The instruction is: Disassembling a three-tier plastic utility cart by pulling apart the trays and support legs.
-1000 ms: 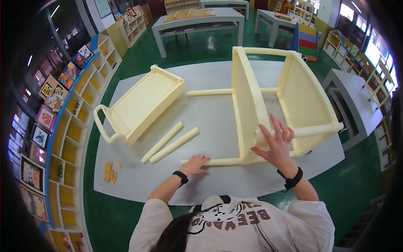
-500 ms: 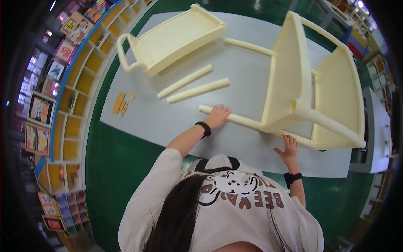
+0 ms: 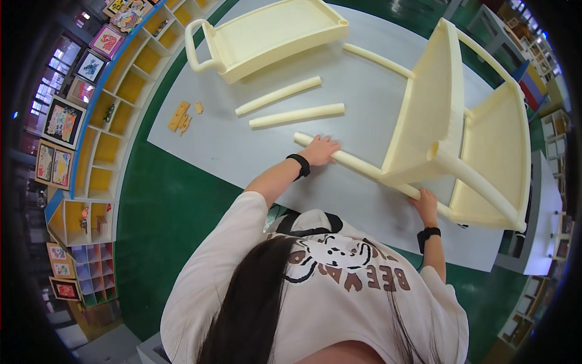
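A cream plastic trolley frame (image 3: pixel 424 115), two tray shelves joined by poles, lies on its side at the right of the table. One cream pole (image 3: pixel 357 167) juts left from its near corner. My left hand (image 3: pixel 319 150) is wrapped over that pole close to its free end. Further right, my right hand (image 3: pixel 425 203) has its fingers curled round the near pole between the two shelves; its fingertips are partly hidden. Two loose cream poles (image 3: pixel 297 115) lie beyond my left hand. Behind them rests a separate cream tray shelf (image 3: pixel 273 36) with a looped handle.
Small tan flat pieces (image 3: pixel 179 117) lie at the left of the grey table (image 3: pixel 212 145). Beyond the table's left edge is green floor (image 3: pixel 176 182), then a curved shelf unit (image 3: pixel 109 133) with framed pictures on top. A grey cabinet (image 3: pixel 542 212) stands at the right.
My right hand has gone from spread fingers beside the near pole to fingers curled round it. My left hand stays on its pole. The whole view has shifted and turned slightly.
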Available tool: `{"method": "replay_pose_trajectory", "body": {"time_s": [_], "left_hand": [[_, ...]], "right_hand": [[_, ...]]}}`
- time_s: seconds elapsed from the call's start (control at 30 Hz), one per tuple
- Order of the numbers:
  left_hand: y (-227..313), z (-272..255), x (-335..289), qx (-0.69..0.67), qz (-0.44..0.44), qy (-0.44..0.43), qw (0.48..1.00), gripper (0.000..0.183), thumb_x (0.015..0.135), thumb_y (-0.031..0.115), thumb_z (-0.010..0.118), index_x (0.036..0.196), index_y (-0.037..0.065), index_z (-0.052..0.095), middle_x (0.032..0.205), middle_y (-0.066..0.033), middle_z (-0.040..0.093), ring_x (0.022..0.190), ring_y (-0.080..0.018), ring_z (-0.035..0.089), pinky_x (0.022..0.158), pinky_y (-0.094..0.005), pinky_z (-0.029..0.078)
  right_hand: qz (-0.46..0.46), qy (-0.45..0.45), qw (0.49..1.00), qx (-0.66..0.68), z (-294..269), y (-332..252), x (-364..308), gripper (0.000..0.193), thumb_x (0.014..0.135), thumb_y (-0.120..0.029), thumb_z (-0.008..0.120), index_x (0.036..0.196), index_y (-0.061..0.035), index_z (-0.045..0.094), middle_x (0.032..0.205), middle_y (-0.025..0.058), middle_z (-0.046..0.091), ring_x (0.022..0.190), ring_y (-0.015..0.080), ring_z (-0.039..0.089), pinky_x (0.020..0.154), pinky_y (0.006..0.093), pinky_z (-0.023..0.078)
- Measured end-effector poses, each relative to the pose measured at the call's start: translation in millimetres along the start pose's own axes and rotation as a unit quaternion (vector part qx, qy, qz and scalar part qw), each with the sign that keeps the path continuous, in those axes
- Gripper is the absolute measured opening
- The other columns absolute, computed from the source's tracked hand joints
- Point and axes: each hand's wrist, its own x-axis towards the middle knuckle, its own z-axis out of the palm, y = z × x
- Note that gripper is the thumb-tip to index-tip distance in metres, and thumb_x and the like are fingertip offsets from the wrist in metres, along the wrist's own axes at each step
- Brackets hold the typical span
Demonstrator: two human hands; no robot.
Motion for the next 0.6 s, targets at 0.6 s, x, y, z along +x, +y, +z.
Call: {"method": "replay_pose_trajectory", "body": {"time_s": [0.6], "left_hand": [[7,-11,-17,0.066,0.042,0.102,0.992,0.027,0.060,0.024,0.063,0.075,0.006,0.049,0.077,-0.0087,0.051,0.077,-0.0242,0.051,0.065,-0.0344,0.043]], "right_hand": [[0.011,0.132,0.988,-0.077,4,-1,-14,0.014,0.054,-0.013,0.059,0.061,-0.0089,0.047,0.056,0.0084,0.050,0.055,0.0275,0.051,0.052,0.0375,0.038]]}}
